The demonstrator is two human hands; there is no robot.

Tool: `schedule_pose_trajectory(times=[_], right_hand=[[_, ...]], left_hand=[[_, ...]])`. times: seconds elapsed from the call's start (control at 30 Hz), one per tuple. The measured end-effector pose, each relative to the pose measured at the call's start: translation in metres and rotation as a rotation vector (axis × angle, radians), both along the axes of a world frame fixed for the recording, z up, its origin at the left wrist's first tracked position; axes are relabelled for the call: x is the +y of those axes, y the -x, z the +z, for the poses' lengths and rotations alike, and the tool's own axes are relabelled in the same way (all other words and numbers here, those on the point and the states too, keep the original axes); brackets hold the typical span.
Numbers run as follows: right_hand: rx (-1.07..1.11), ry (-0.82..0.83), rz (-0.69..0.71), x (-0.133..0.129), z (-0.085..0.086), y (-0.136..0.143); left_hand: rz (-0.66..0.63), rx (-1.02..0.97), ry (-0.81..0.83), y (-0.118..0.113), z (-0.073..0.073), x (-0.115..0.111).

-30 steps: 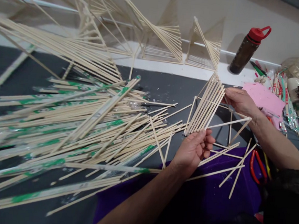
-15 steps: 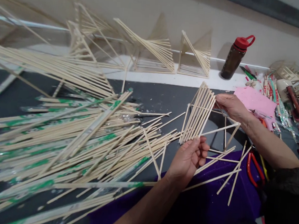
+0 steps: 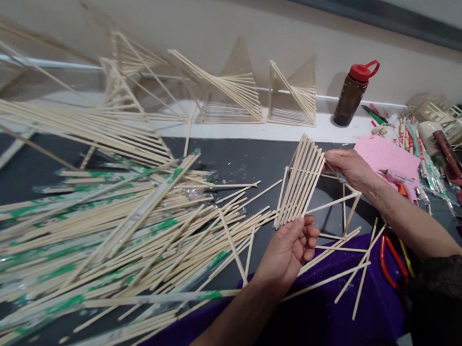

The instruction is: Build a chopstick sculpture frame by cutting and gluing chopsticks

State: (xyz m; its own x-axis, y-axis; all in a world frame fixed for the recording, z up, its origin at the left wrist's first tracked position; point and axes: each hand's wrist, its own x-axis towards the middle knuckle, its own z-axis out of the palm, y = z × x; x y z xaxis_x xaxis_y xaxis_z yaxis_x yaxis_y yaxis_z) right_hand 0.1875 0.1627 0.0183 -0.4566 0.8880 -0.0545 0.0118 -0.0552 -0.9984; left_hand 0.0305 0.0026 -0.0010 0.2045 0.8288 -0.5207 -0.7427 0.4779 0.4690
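Note:
A small frame of wooden chopsticks (image 3: 295,191) stands in front of me, one side filled by a slanted row of sticks. Along the right edge of that row lies a single chopstick (image 3: 313,187). My left hand (image 3: 287,249) pinches its lower end between thumb and fingers. At the upper end, my right hand (image 3: 347,165) is closed on the same chopstick; its fingertips are partly hidden. Open struts of the frame reach right, below my right wrist. Loose chopsticks (image 3: 328,279) lie over purple cloth (image 3: 388,308) nearest me.
Loose and wrapped chopsticks (image 3: 130,229) cover the left of the dark table (image 3: 251,161). Several finished twisted stick models (image 3: 237,96) stand along the wall. A red-capped bottle (image 3: 351,97), a pink sheet (image 3: 388,158) and red-handled pliers (image 3: 390,263) are on the right.
The view has tilted up slightly and shifted, so things sit a little lower and further left. Both hands keep their hold on the chopstick at the frame.

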Motion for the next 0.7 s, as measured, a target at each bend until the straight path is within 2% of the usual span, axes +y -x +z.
schedule_pose_trajectory(times=[0.3,0.7], right_hand=[[0.169,0.05,0.02,-0.0002,-0.0018,0.0008],[0.061,0.051,0.011,0.0003,0.0005,0.0001]], left_hand=[[0.011,-0.006,0.011,0.0007,0.0,-0.0004],[-0.001,0.009,0.013,0.001,0.0016,0.0]])
